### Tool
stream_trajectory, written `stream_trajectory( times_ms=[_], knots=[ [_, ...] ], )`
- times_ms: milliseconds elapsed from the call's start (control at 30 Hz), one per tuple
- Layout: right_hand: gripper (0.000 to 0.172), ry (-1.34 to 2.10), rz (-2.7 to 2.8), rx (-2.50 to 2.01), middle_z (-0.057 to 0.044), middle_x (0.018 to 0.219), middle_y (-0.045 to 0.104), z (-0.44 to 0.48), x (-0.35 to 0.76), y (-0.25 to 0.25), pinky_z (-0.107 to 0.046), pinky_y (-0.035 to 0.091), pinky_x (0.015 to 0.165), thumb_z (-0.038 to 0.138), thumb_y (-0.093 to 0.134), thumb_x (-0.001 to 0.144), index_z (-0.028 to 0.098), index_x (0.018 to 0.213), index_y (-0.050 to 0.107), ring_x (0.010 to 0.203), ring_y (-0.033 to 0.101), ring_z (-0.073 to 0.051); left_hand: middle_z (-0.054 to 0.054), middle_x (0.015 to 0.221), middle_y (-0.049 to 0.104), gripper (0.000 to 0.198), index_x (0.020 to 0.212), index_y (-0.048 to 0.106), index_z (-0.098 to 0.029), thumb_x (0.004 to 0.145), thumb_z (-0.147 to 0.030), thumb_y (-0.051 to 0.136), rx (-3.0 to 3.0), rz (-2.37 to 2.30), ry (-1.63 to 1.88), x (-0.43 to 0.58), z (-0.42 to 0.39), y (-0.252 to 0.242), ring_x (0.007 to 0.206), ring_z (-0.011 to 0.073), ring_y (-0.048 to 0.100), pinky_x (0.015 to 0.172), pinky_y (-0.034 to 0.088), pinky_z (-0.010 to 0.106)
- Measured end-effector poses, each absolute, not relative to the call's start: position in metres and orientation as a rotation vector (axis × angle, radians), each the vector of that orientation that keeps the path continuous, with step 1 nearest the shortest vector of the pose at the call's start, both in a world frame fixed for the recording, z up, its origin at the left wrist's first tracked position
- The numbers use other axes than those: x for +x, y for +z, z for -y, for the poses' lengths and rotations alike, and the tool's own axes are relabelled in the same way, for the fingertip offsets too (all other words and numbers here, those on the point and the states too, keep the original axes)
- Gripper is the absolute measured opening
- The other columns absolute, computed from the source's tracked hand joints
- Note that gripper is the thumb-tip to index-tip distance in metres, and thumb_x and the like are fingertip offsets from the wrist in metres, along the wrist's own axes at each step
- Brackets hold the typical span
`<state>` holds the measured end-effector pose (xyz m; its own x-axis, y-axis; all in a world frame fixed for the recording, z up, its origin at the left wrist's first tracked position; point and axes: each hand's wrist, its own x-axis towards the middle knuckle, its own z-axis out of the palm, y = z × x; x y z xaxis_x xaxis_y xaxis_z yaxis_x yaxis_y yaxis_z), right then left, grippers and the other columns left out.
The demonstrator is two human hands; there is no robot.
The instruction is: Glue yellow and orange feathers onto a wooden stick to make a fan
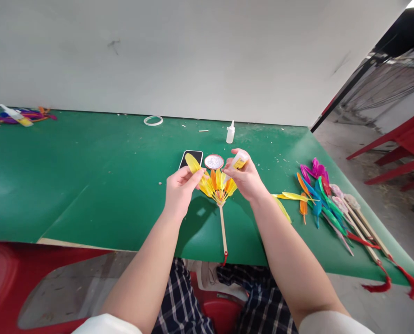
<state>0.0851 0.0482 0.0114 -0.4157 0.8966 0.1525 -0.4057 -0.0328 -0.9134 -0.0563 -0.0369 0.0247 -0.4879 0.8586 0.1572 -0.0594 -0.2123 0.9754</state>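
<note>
A fan of yellow and orange feathers (219,183) lies on the green table, its wooden handle (222,229) pointing toward me with a red cord at the end. My left hand (183,186) pinches a yellow feather (193,163) above the fan's left side. In my right hand (247,178) is a small glue bottle (239,160) with a yellow label, tilted with its nozzle end toward the feathers. My right fingers partly hide the nozzle. Behind the fan lie a dark-screened phone (192,158) and a round white disc with a red rim (214,161).
A white dropper bottle (230,133) and a tape ring (153,121) lie toward the wall. On the right are coloured feathers (320,195) and several tasselled wooden handles (363,227). Another glue bottle (17,116) rests on feathers at far left. A red chair (401,144) stands beyond the table.
</note>
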Motion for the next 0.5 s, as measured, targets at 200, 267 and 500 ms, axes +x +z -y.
stream_trajectory(
  times_ms=[200,267,500],
  knots=[
    [0.028,1.354,1.420,-0.698,0.004,0.072,0.054,-0.044,0.084,0.014,-0.026,0.041,0.061,0.018,0.065,0.060,0.023,0.081,0.048,0.066,0.049,-0.011,0.003,0.065,0.065,0.019,0.076,0.068,-0.016,0.067,-0.033,0.068,0.994,-1.372,1.782,-0.057,0.037,0.024,0.056,0.0103,0.055,0.048,0.038,0.021],
    [0.021,1.256,1.460,-0.750,0.003,0.069,0.052,-0.043,0.083,0.016,-0.026,0.039,0.060,0.025,0.066,0.062,0.022,0.074,0.049,0.064,0.047,-0.011,0.003,0.065,0.065,0.019,0.076,0.067,-0.016,0.067,-0.033,0.068,0.996,-1.368,1.782,-0.057,0.037,0.024,0.056,0.0101,0.055,0.047,0.038,0.020],
    [0.028,0.848,1.607,-0.947,0.003,0.056,0.046,-0.036,0.083,0.020,-0.026,0.033,0.055,0.041,0.065,0.066,0.022,0.059,0.046,0.054,0.040,-0.012,0.003,0.065,0.065,0.019,0.076,0.068,-0.016,0.067,-0.033,0.068,1.003,-1.354,1.779,-0.058,0.037,0.024,0.056,0.0097,0.055,0.048,0.039,0.019]
  ],
)
